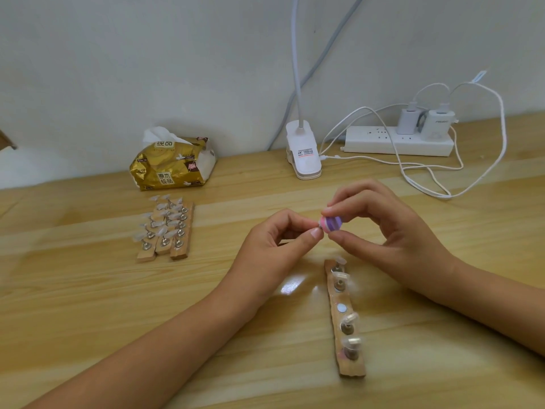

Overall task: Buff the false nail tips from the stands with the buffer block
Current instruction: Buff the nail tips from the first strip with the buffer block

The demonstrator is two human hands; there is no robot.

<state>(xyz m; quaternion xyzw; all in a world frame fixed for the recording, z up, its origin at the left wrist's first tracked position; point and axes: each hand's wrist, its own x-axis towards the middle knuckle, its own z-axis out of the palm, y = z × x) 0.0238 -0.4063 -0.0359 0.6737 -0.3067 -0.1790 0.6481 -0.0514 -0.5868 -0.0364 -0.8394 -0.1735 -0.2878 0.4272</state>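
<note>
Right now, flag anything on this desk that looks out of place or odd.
Only one thing: the near wooden stand has one bare round disc among its four mounted nail tips, likely the spot for the holder the left hand pinches against the buffer block. Nothing spilled.

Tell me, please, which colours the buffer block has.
Pink and purple stripes on the buffer block, pinched by the right hand; head view.

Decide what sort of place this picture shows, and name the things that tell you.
Probably a home desk set up for nail craft: a wooden table with a clip-on lamp, a power strip and stands of false nail tips.
</note>
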